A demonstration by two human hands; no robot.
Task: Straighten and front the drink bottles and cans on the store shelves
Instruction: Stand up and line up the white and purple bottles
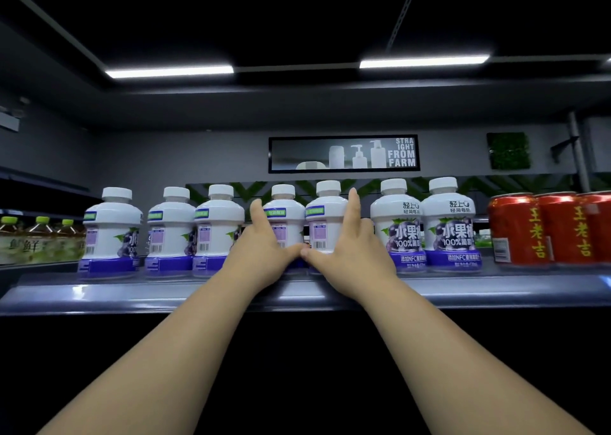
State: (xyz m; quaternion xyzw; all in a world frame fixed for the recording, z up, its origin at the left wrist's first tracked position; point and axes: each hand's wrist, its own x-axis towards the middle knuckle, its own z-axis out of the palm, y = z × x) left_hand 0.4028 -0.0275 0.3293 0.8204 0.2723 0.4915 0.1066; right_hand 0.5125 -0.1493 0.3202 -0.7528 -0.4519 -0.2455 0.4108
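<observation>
Held pair: the fourth bottle point(285, 218) and fifth bottle point(325, 218) of a seven-bottle row stand upright and touching at mid-shelf, barcode panels facing outward
Left hand: the left hand point(264, 247) wraps the fourth bottle, fingers up its left side, thumb across the lower front
Right hand: the right hand point(347, 251) grips the fifth bottle in mirror image, fingers up its right side; the two thumb tips touch
Done: the two rightmost bottles point(425, 229) show the grape front label squarely
Left to do: the three leftmost bottles point(170, 228) are turned sideways like the held pair, so by this view less than a third of the row is fronted
Materials: glossy white plastic, squat bodies with stepped shoulders, flat white screw caps, purple band at the base
Neighbours: red cans point(542, 229), smooth metal cylinders just right of the row; green-capped tea bottles point(39, 239) lower left
Support: shelf point(132, 297) with a smooth, reflective grey lip; wall sign point(344, 153) behind
</observation>
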